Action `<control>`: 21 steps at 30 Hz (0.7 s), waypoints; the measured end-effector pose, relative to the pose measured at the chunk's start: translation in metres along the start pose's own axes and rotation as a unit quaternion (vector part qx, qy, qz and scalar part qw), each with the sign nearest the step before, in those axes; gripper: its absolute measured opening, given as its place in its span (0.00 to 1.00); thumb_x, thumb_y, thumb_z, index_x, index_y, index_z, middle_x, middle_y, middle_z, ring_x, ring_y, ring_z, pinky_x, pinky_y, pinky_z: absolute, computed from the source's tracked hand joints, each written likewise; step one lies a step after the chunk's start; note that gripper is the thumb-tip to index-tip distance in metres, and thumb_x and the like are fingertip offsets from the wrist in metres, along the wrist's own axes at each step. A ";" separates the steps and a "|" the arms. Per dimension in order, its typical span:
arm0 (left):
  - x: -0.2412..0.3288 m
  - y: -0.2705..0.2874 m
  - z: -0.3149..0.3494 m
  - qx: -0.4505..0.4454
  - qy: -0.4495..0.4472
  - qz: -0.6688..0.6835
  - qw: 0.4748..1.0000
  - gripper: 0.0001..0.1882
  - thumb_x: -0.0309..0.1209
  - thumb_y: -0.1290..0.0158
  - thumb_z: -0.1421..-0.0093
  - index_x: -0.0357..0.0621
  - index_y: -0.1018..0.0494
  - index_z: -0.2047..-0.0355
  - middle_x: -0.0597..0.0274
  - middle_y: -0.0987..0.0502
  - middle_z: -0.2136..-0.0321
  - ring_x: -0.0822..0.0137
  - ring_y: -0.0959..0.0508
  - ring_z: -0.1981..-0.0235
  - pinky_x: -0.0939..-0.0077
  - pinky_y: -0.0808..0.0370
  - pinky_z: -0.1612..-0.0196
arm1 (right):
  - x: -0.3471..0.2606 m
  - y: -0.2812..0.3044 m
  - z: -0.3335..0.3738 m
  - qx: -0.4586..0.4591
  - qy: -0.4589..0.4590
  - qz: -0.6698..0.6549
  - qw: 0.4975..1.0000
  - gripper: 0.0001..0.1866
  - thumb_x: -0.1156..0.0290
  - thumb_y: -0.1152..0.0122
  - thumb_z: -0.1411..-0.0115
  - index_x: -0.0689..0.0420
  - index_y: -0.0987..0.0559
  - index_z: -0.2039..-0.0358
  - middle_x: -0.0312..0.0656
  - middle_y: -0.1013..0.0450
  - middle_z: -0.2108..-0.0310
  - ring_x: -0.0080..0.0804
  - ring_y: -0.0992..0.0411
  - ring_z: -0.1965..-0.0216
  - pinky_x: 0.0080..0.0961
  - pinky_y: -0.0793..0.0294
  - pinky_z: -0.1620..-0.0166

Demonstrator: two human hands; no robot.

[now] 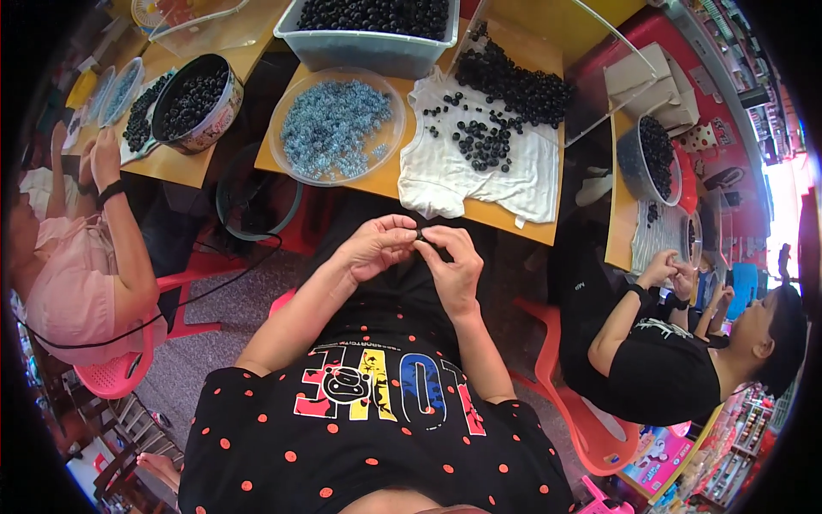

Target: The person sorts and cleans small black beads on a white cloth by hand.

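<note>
My left hand (381, 247) and my right hand (451, 263) meet in front of my lap, just short of the table's edge. Pinched between their fingertips is a small dark round piece (419, 234), mostly hidden by the fingers. Beyond them a white cloth (432, 176) lies on the table, with many loose black round pieces (484, 146) spread over it. Left of the cloth, a round clear tray (278, 141) holds a heap of small pale-blue translucent pieces (334, 124).
A translucent tub (368, 53) full of black pieces stands behind the tray. At left, a person in pink (86, 283) sits by a black-filled bowl (214, 128). At right, a person in black (651, 368) works near another bowl (634, 158). A clear panel (591, 124) edges the table.
</note>
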State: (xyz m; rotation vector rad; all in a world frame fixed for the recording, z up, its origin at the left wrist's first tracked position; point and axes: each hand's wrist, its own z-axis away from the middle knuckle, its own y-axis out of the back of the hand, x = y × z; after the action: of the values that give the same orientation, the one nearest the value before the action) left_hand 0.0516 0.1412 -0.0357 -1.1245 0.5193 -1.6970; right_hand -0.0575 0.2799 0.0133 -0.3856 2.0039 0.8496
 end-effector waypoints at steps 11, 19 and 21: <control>0.000 -0.010 -0.011 0.008 0.074 -0.006 0.997 0.10 0.26 0.38 0.41 0.43 0.23 0.59 0.67 0.21 0.68 0.73 0.22 0.68 0.79 0.23 0.61 | 0.021 0.008 0.006 0.063 0.166 0.065 0.982 0.13 0.82 0.27 0.54 0.59 0.19 0.67 0.40 0.22 0.68 0.37 0.25 0.67 0.29 0.26 0.61; 0.101 -0.035 -0.032 -0.054 -0.083 -0.128 0.987 0.11 0.27 0.44 0.38 0.38 0.25 0.55 0.62 0.21 0.67 0.69 0.21 0.64 0.78 0.22 0.58 | 0.033 0.037 -0.003 0.121 0.077 0.071 0.987 0.10 0.82 0.30 0.51 0.58 0.19 0.68 0.40 0.21 0.67 0.38 0.25 0.64 0.30 0.27 0.59; 0.151 -0.054 -0.048 -0.029 -0.191 -0.144 0.971 0.13 0.29 0.44 0.37 0.39 0.25 0.53 0.64 0.21 0.65 0.66 0.21 0.60 0.72 0.23 0.52 | 0.037 0.036 -0.005 0.124 0.054 0.062 0.989 0.09 0.82 0.30 0.51 0.58 0.20 0.69 0.40 0.22 0.68 0.38 0.25 0.65 0.31 0.27 0.59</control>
State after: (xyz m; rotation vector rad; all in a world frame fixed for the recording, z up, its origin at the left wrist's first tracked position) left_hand -0.0280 0.0203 0.0487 -1.5865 0.1676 -1.6557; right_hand -0.1013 0.3045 -0.0007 -0.1689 2.2217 0.6544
